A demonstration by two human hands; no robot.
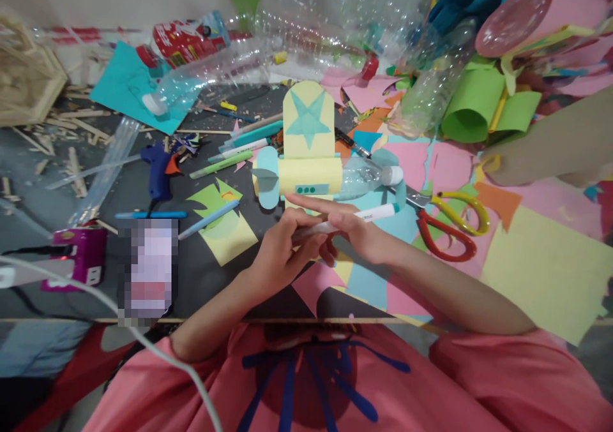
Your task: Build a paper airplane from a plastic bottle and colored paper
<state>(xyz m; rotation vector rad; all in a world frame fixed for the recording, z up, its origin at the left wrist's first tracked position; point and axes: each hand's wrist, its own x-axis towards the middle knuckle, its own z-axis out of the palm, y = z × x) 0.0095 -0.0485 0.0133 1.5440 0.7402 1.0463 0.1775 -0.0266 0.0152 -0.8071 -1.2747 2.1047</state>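
A white marker with a green end (380, 214) lies across both hands, over the near side of a bottle plane. Its one end is in the fingers of my left hand (290, 244), which are closed round it. The fingers of my right hand (357, 231) are bent around the marker's middle. Just beyond them the plane's body (311, 175), a plastic bottle wrapped in yellow paper, lies on its side. A yellow wing with a green star (309, 119) points away from me, and a blue paper tail piece (268, 180) is at the left.
Red and yellow scissors (445, 237) lie right of the hands, on coloured paper. Markers (249, 145) and a blue glue gun (158, 173) are at the left, near a phone (151, 266) and a purple power strip (79, 256). Plastic bottles (205, 74) crowd the back.
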